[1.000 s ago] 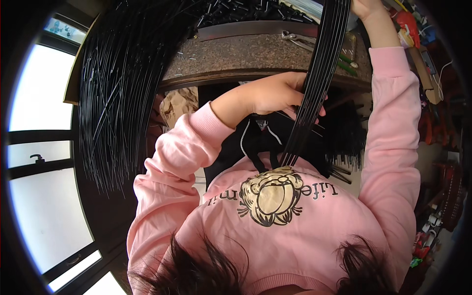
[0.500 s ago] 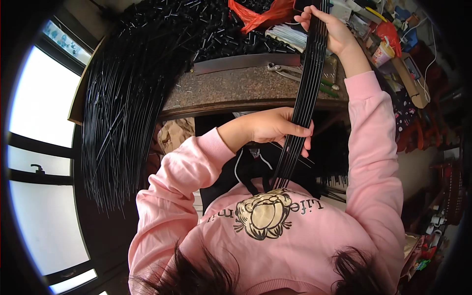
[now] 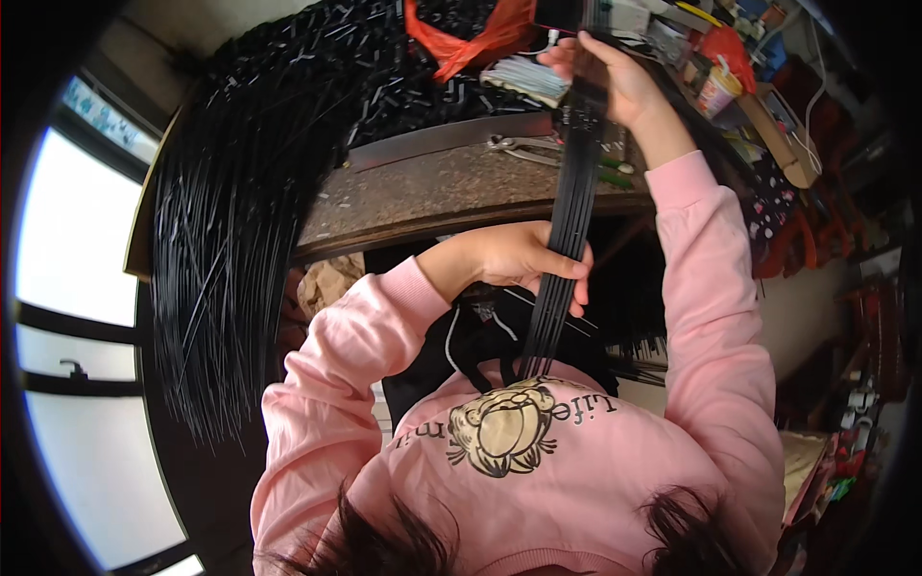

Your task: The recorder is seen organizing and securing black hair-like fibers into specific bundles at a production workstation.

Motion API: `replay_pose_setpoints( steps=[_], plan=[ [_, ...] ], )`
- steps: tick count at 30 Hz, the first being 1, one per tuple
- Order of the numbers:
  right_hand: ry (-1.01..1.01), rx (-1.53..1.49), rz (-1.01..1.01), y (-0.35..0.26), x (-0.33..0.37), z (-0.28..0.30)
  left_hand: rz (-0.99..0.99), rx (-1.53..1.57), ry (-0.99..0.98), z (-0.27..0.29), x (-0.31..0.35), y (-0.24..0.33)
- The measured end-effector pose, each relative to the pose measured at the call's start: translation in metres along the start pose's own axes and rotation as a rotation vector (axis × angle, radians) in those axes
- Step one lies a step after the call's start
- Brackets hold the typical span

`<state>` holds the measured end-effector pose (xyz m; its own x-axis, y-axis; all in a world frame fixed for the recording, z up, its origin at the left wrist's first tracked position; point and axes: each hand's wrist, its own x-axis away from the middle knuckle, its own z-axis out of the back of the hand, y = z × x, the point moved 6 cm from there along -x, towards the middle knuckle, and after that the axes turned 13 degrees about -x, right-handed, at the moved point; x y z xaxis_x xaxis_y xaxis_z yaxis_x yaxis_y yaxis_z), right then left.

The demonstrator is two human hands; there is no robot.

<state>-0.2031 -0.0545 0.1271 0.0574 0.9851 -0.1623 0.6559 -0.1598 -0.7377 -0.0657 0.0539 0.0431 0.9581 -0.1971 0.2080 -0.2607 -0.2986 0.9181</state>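
Observation:
My left hand (image 3: 533,261) is closed around the lower part of a bundle of long, thin black strands (image 3: 570,202), its thumb lying across the front. Farther up, my right hand (image 3: 619,82) grips the same bundle, with thumb and fingers on either side. The strands run side by side in a flat band, slanting from near my chest up past the bench edge. Their top end is smeared by motion. Behind the band, pliers (image 3: 519,147) with green handles lie on the bench (image 3: 413,192), partly hidden.
A large heap of black strands (image 3: 226,240) hangs over the bench's left edge. Small black pieces (image 3: 317,82) pile up at the back, behind a metal strip (image 3: 451,140). An orange-red plastic bag (image 3: 471,43), pale sticks (image 3: 526,79) and a cup (image 3: 718,91) stand or lie farther back.
The whole view has shifted a little, with the bench and both hands farther left in the picture. Both hands keep hold of the bundle, whose upper part is now blurred.

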Motion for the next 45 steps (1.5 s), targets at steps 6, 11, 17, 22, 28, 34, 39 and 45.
replay_pose_setpoints(
  steps=[6, 11, 17, 22, 28, 34, 39, 45],
  plan=[
    [0.247, 0.25, -0.004, 0.011, 0.048, -0.005, -0.021, 0.024, 0.119, 0.012, -0.001, 0.012],
    [0.188, 0.853, 0.14, 0.022, 0.124, -0.02, -0.108, 0.085, 0.359, 0.029, -0.019, 0.024],
    [0.219, 1.547, 0.386, 0.01, 0.18, -0.038, -0.192, 0.164, 0.388, 0.013, -0.069, 0.031],
    [0.44, 1.639, 0.215, -0.002, 0.2, -0.021, -0.217, 0.128, 0.295, -0.009, -0.11, 0.033],
    [0.56, 1.803, 0.014, -0.017, 0.212, -0.01, -0.104, 0.028, 0.189, -0.026, -0.14, 0.031],
    [0.471, 1.799, 0.013, -0.026, 0.217, -0.011, 0.0, 0.22, 0.188, -0.018, -0.163, 0.024],
    [0.515, 1.714, -0.019, -0.024, 0.217, 0.009, 0.065, 0.161, 0.144, -0.021, -0.175, 0.011],
    [0.681, 1.775, -0.203, -0.013, 0.219, 0.02, 0.104, 0.285, 0.118, -0.026, -0.168, 0.004]
  ],
)
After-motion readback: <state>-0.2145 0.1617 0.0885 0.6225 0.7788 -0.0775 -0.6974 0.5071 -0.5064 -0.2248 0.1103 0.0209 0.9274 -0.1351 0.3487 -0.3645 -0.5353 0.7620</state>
